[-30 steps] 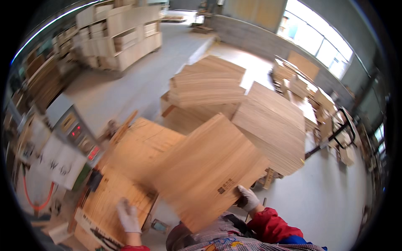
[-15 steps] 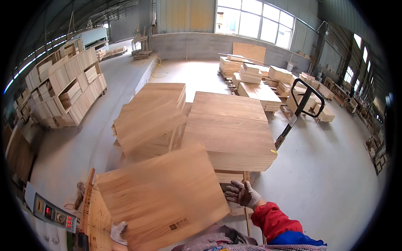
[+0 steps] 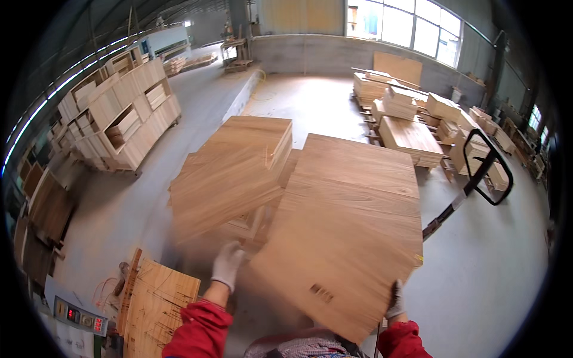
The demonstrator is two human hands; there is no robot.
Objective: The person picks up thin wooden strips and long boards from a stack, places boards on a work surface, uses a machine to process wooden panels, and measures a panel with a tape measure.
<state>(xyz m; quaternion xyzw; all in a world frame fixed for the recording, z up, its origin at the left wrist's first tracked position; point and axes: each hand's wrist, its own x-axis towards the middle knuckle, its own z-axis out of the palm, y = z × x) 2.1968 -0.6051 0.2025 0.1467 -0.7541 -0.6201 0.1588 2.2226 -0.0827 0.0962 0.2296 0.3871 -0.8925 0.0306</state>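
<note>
A wide wooden panel (image 3: 334, 268) with a small dark printed mark lies tilted over the near part of the right stack of panels (image 3: 361, 164). My right hand (image 3: 395, 300), in a dirty white glove, closes on the panel's right edge; part of its fingers is hidden. Just off the panel's left corner, my left hand (image 3: 228, 264) is raised in a whitish glove. It holds nothing, and its loosely extended fingers are somewhat blurred. Beyond it stands the left stack (image 3: 239, 140), its upper panels turned askew.
A scored wooden worktop (image 3: 158, 304) is at lower left, beside a control box (image 3: 80, 316) with red displays. A pallet jack handle (image 3: 489, 167) rises at right. Stacked boards (image 3: 409, 140) lie behind it. A loaded cart of wooden boxes (image 3: 122, 116) stands far left.
The panel has moved from the worktop rightward onto the right stack. My right hand has gone from open to gripping its edge; my left hand has come off it. The view has shifted left.
</note>
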